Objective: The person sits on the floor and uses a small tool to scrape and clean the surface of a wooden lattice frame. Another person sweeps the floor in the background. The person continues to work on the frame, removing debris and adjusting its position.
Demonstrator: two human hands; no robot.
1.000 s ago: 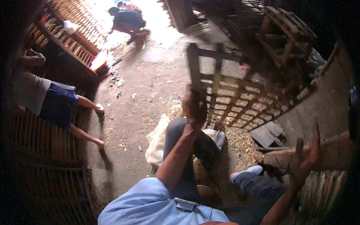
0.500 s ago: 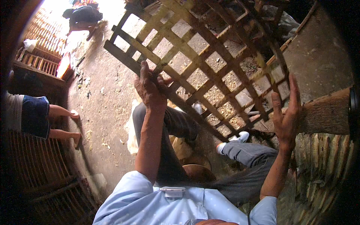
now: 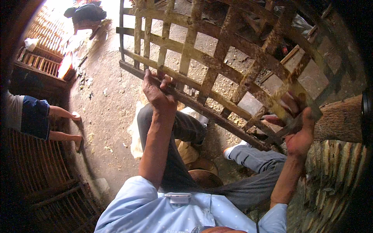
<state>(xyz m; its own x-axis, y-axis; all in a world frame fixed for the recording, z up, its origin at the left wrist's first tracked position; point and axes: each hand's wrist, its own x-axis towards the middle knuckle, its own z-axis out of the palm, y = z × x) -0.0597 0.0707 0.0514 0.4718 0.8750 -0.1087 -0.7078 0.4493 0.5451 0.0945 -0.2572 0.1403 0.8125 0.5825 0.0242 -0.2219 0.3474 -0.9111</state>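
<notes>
A woven lattice panel of flat bamboo strips is held up in front of me, slanting down to the right. My left hand is closed around its near edge strip, the thumb lying along the upper side. At the panel's right corner, my right hand has its fingers hooked through or behind the strips, partly hidden by them. The thumb and palm press against the corner. Below the panel, my bent legs in dark grey trousers are spread apart.
A thick wood log lies at the right, above a slatted bamboo surface. A round brown vessel sits between my legs. At the left stands a person in blue shorts; another, in dark clothing, bends over farther off. Pale chips litter the floor.
The panel has turned clockwise, its near edge now lying flatter. My right hand has gone from stretched fingers beside the panel to gripping its corner. My left hand keeps its hold on the edge.
</notes>
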